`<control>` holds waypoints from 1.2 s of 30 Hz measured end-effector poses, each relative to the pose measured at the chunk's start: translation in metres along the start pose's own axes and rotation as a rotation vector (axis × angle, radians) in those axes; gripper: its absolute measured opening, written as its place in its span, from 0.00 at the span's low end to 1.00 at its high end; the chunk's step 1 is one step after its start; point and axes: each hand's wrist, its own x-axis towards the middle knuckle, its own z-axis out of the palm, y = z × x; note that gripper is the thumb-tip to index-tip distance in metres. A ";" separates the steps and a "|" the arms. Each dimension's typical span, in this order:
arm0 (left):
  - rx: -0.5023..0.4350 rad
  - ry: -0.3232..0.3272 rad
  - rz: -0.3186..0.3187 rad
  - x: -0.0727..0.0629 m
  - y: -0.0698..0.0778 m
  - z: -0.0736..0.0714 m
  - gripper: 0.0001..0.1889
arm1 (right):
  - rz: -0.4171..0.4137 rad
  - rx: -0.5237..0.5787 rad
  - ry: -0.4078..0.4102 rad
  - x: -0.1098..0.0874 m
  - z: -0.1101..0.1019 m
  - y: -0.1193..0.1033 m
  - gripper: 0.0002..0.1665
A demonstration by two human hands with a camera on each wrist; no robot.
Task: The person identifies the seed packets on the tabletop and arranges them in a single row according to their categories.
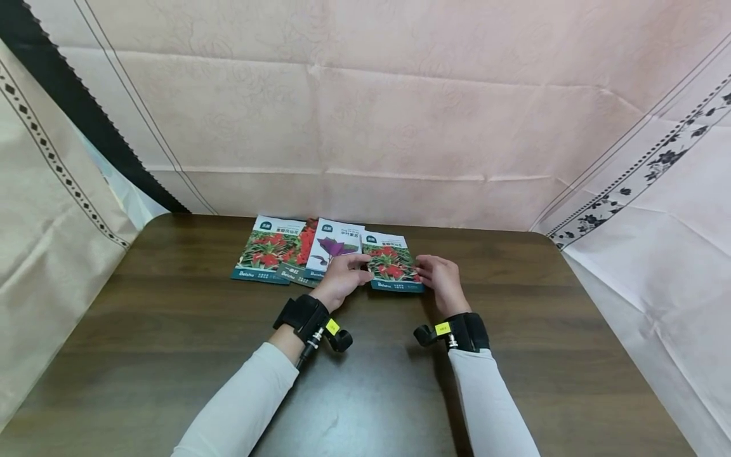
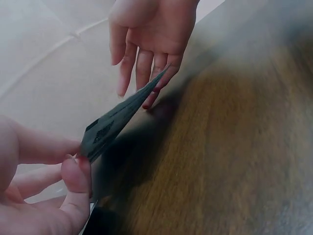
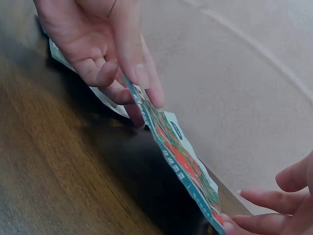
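My left hand (image 1: pixel 342 278) pinches the left edge of a seed packet (image 1: pixel 391 261) with a red and green picture and a teal bottom band. In the right wrist view this packet (image 3: pixel 178 156) is tilted and raised off the table. The right hand (image 1: pixel 441 279) is at its other edge, fingers loosely extended, fingertips touching it from beside and below, thumb apart. Left of the hands, a purple-pictured packet (image 1: pixel 331 244) overlaps a mostly covered red one (image 1: pixel 306 241). Beside them lies another red and green packet (image 1: pixel 270 249).
The packets are near the far edge of a brown wooden table (image 1: pixel 365 381). A pale cloth (image 1: pixel 365 127) hangs behind it, with patterned cloth (image 1: pixel 639 178) on the right. Each wrist wears a black strap (image 1: pixel 469 331) with a small camera.
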 end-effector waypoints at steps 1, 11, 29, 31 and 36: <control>0.005 -0.003 -0.002 0.000 0.000 0.000 0.22 | -0.001 -0.001 -0.003 0.000 0.000 0.001 0.24; 0.053 -0.010 0.002 -0.001 -0.001 -0.004 0.22 | -0.034 -0.126 -0.021 0.005 -0.003 0.007 0.22; 0.142 -0.028 0.017 -0.014 -0.005 -0.031 0.20 | -0.261 -0.394 -0.205 -0.004 -0.005 0.012 0.14; 0.152 -0.031 0.017 -0.016 -0.005 -0.033 0.19 | -0.270 -0.395 -0.209 -0.005 -0.004 0.012 0.13; 0.165 -0.040 0.022 -0.020 -0.004 -0.036 0.19 | -0.262 -0.400 -0.226 -0.010 -0.001 0.009 0.13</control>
